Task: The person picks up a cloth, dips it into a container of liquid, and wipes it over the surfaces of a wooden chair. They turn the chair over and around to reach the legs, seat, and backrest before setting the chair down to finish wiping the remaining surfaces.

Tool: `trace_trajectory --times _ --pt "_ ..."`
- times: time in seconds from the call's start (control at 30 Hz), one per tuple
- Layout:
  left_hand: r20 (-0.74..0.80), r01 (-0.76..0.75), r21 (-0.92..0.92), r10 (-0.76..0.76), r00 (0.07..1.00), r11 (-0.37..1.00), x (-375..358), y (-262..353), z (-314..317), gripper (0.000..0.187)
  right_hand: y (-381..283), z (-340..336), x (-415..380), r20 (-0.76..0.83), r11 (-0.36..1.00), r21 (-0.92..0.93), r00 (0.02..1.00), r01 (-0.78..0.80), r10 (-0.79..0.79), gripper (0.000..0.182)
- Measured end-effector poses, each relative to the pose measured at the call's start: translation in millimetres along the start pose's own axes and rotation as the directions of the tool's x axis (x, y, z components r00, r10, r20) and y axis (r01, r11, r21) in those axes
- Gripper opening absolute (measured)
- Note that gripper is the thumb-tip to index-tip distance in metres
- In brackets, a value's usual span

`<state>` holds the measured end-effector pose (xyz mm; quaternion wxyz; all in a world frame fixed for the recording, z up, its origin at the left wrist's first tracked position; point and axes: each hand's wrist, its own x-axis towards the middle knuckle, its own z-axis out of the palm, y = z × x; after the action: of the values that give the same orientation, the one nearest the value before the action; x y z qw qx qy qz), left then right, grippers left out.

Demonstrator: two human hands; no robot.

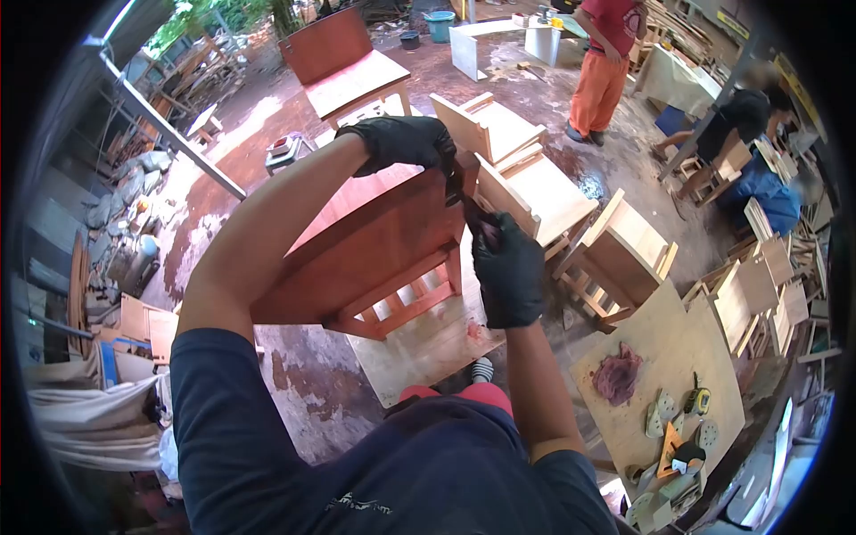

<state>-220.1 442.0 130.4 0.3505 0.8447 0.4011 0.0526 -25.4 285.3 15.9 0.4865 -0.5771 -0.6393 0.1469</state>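
Observation:
In front of me stands a wooden chair (357, 241) stained red-brown, tilted in view, with a broad panel and a slatted part low down. My left hand (401, 145), in a black glove, reaches over the chair's far side. Its fingers are bent down round the upper right corner. My right hand (508, 272), also black-gloved, is just right of that corner. Its fingers are closed, and a small dark reddish bit shows between them; I cannot make out what it is. The gloves hide part of the corner.
Several unstained chairs (544, 192) stand ahead to the right. At lower right a board (660, 339) carries a crumpled reddish rag (616, 374), a tape measure (698, 398) and sanding discs. A person in orange trousers (597, 94) stands beyond; others work at right. A post (169, 120) slants at left.

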Motion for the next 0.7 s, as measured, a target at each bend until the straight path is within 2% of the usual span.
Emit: trace_trajectory --times 0.03,0.07,0.1,0.17,0.23,0.33,0.37,0.4,0.47,0.53,0.57,0.63,0.67,0.7 --pt "-0.029 -0.082 -0.032 0.081 0.996 0.996 -6 -7 0 0.017 3 -3 -8 -0.013 1.0 0.011 1.0 -0.025 0.025 0.019" --pt "0.111 -0.097 -0.082 0.105 0.988 0.992 9 -34 -12 0.019 8 -8 -15 -0.005 0.999 -0.03 0.999 -0.043 0.043 0.017" --pt "0.021 0.009 -0.165 -0.005 1.0 0.986 -3 -25 -16 0.022 10 -14 -22 -0.015 0.998 -0.028 0.999 -0.051 0.051 0.017" --pt "-0.124 0.068 -0.249 -0.102 0.987 0.966 -35 4 -22 0.022 16 -28 -38 -0.04 0.997 -0.022 0.996 -0.076 0.075 0.018" --pt "-0.144 0.053 -0.279 -0.097 0.985 0.959 -53 4 -28 0.022 42 -35 -57 -0.029 0.992 0.057 0.993 -0.116 0.117 0.019" --pt "-0.219 0.013 -0.326 -0.089 0.972 0.945 -65 9 -23 0.021 44 -44 -68 -0.068 0.984 0.123 0.988 -0.127 0.136 0.022" --pt "-0.25 -0.002 -0.34 -0.088 0.964 0.941 -67 11 -19 0.021 39 -42 -68 -0.073 0.986 0.133 0.991 -0.103 0.113 0.022" --pt "-0.292 -0.086 -0.37 -0.028 0.956 0.925 -67 10 -14 0.019 26 -37 -63 -0.077 0.986 0.145 0.993 -0.077 0.089 0.022" --pt "-0.297 -0.062 -0.354 -0.049 0.954 0.933 -64 13 -7 0.018 26 -12 -49 -0.115 0.974 0.223 0.993 0.029 -0.003 0.023" --pt "-0.276 -0.067 -0.387 -0.046 0.96 0.92 -56 8 -1 0.017 8 -3 -30 -0.188 0.968 0.211 0.978 0.134 -0.094 0.024" --pt "-0.262 -0.082 -0.352 -0.014 0.965 0.933 -42 -14 0 0.023 -2 -1 -22 -0.224 0.96 0.205 0.964 0.189 -0.142 0.024" --pt "-0.205 0.023 -0.132 -0.05 0.977 0.991 -48 10 -4 0.032 -8 3 -13 -0.181 0.969 0.176 0.973 0.172 -0.14 0.026" --pt "-0.165 0.073 -0.079 -0.085 0.983 0.994 -40 2 -5 0.04 -3 12 -10 -0.186 0.969 0.189 0.975 0.159 -0.124 0.026" --pt "-0.154 0.135 -0.082 -0.146 0.977 0.987 -43 13 -4 0.038 1 17 -7 -0.192 0.969 0.201 0.976 0.144 -0.106 0.026"
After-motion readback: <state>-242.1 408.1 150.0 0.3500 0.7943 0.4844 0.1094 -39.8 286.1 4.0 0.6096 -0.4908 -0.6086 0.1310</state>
